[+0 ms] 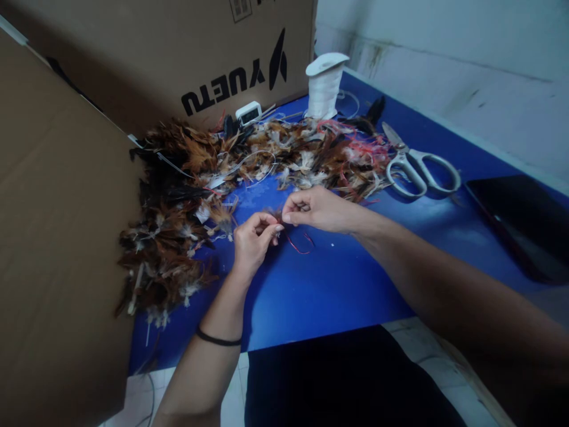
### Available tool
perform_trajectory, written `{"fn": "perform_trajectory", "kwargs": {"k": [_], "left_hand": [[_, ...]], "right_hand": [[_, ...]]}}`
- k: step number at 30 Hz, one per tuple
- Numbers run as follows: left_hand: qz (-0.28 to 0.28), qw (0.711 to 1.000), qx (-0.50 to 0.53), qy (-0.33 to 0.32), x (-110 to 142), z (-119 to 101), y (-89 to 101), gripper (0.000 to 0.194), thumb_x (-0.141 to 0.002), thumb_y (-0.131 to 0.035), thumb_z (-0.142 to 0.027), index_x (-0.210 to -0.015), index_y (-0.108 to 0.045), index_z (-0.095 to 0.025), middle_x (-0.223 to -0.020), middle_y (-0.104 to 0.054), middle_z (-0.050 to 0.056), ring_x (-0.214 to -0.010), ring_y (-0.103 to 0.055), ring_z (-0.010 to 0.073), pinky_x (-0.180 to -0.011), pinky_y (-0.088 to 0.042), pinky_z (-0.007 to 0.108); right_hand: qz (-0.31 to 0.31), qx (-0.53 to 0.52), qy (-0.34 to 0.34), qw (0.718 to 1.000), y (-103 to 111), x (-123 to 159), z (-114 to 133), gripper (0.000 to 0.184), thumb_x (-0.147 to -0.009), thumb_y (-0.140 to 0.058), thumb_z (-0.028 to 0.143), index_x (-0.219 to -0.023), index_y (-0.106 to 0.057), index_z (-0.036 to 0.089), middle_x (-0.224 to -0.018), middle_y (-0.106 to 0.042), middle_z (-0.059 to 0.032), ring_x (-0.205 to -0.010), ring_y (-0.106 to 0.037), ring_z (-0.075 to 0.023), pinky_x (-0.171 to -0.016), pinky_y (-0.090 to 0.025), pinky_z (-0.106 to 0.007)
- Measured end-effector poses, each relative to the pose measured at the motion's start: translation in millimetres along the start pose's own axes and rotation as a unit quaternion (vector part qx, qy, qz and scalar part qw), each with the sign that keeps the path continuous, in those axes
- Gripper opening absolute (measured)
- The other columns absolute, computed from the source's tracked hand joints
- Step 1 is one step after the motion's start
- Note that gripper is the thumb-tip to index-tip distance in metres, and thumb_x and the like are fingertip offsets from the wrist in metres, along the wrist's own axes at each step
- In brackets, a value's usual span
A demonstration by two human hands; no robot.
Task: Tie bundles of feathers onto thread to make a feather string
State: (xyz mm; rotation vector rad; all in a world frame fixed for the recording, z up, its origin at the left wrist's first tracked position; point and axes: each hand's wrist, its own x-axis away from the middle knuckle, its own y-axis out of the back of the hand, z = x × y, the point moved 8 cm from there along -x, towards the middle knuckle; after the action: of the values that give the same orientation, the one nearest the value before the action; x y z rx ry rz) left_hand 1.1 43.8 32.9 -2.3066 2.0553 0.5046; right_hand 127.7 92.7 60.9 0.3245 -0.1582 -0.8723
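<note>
Over the blue tabletop, my left hand [256,237] and my right hand [311,209] meet with fingertips nearly touching. Both are pinched closed around a small brown feather [274,212], which shows just behind the fingers and is mostly hidden by them. A thin red string [297,249] hangs from between the hands and curls on the table. Just beyond the hands spreads a long heap of brown, black and white feathers [267,142], with pink-red strands [367,148] lying among them at the right.
Large scissors [422,172] lie right of the feathers, near a dark tablet-like device [524,219]. A white spool [323,86] stands at the back by a small digital timer [248,112]. Cardboard boxes [57,207] wall off the left and back; a pale wall [466,71] bounds the right.
</note>
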Motion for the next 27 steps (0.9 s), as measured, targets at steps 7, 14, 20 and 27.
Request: {"fn": "perform_trajectory", "kwargs": {"k": [7,14,20,27], "left_hand": [[0.005,0.993,-0.103,-0.058,3,-11,-1.7,0.015,-0.076,-0.069,-0.032,-0.076,-0.061,-0.019,-0.055,-0.060,-0.004,-0.042,-0.056,0.0077,-0.044,-0.044,0.018],[-0.006,0.993,-0.113,-0.043,3,-7,-0.1,0.013,-0.077,-0.067,-0.030,-0.076,-0.060,-0.020,-0.054,-0.059,-0.005,-0.043,-0.055,0.0083,-0.045,-0.043,0.019],[0.004,0.976,-0.192,-0.106,5,-19,-2.7,0.009,-0.080,-0.062,-0.024,-0.073,-0.062,-0.020,-0.053,-0.058,-0.003,-0.047,-0.055,0.0094,-0.050,-0.043,0.020],[-0.002,1.000,0.010,0.009,2,-5,-0.2,0.017,-0.079,-0.065,-0.032,-0.075,-0.058,-0.017,-0.054,-0.058,-0.005,-0.042,-0.053,0.0068,-0.045,-0.044,0.019]], "right_hand": [[0.019,0.098,0.020,0.995,-4,4,5,0.009,-0.077,-0.057,0.019,-0.075,-0.064,0.014,-0.066,-0.061,0.0001,-0.061,-0.050,-0.0084,-0.058,-0.035,-0.022],[0.016,0.126,0.014,0.992,-6,7,7,0.008,-0.078,-0.057,0.017,-0.077,-0.065,0.015,-0.067,-0.060,-0.0003,-0.061,-0.050,-0.0088,-0.059,-0.032,-0.023],[0.008,0.107,0.032,0.994,-10,6,8,0.008,-0.078,-0.057,0.018,-0.078,-0.065,0.015,-0.066,-0.060,0.0003,-0.060,-0.050,-0.0086,-0.060,-0.033,-0.023],[0.006,0.064,0.079,0.995,-6,3,6,0.016,-0.079,-0.057,0.021,-0.092,-0.067,0.017,-0.084,-0.065,-0.0011,-0.069,-0.054,-0.0092,-0.067,-0.039,-0.022]]}}
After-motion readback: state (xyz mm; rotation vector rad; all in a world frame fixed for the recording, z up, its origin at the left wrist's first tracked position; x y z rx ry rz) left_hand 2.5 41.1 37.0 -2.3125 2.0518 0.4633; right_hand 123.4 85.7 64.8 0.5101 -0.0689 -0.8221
